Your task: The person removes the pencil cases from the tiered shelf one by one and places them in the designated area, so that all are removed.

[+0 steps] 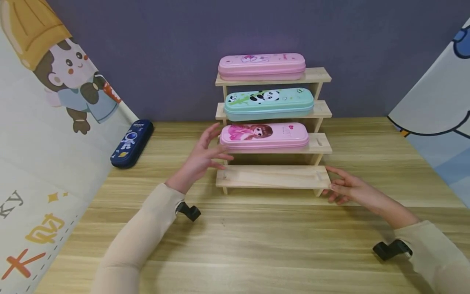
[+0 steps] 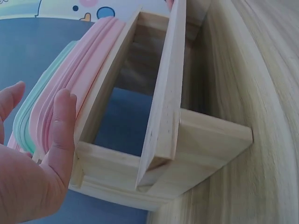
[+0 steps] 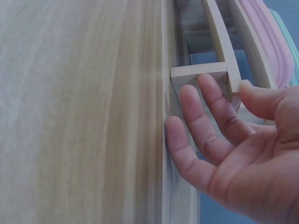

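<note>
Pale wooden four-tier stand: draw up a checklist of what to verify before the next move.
1. Upper tiers each carry one oblong case: ok; top to bottom, pink rabbit-print case, mint-green panda-print case, pink doll-print case.
2. Those cases centred: not ok; in the head view, all sit toward the left.
3. Bottom wooden tier without a case: ok.
4. Left hand holding nothing: ok; whether it touches the doll-print case: cannot tell.
5. Right hand holding the bottom tier's right end: ok; firmness: cannot tell.
6. Navy-blue oblong astronaut-print case on the stand: not ok; it lies on the wood-grain table.
</note>
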Demonstrator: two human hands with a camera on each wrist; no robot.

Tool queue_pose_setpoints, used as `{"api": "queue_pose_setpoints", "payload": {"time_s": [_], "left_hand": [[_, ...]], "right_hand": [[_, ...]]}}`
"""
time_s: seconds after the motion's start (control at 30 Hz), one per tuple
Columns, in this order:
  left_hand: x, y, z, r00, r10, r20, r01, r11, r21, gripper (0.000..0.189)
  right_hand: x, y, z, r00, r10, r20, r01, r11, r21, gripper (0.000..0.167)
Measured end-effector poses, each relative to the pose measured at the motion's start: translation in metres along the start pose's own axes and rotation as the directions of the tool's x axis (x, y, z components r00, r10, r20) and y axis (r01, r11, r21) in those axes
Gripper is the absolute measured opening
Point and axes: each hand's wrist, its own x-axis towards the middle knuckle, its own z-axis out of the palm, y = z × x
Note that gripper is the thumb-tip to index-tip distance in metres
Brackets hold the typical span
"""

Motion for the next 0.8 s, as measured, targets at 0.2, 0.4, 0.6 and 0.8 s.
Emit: {"api": "queue_pose_setpoints", "payload": {"time_s": [0.2,0.4,0.6,0.8], "left_hand": [[0.009,0.0,0.004,1.0,-0.013,0.014,0.013,1.0,0.0,0.073],[0.014,0.003,0.006,0.998,-0.064,0.006,0.064,0.998,0.008,0.072],[0.014,0.003,0.008,0.995,-0.087,-0.041,0.088,0.996,0.032,0.07],[0.012,0.0,0.009,0.996,-0.058,-0.073,0.059,0.998,0.009,0.068]], "right_hand": [[0.001,0.001,-0.002,1.0,-0.013,0.014,0.013,1.0,0.001,0.063],[0.001,0.002,-0.003,1.0,-0.019,0.017,0.019,1.0,0.008,0.062],[0.001,0.003,-0.004,0.999,-0.031,0.024,0.03,0.999,0.026,0.061],[0.001,0.002,-0.004,0.999,-0.024,0.027,0.023,0.999,0.025,0.061]]}}
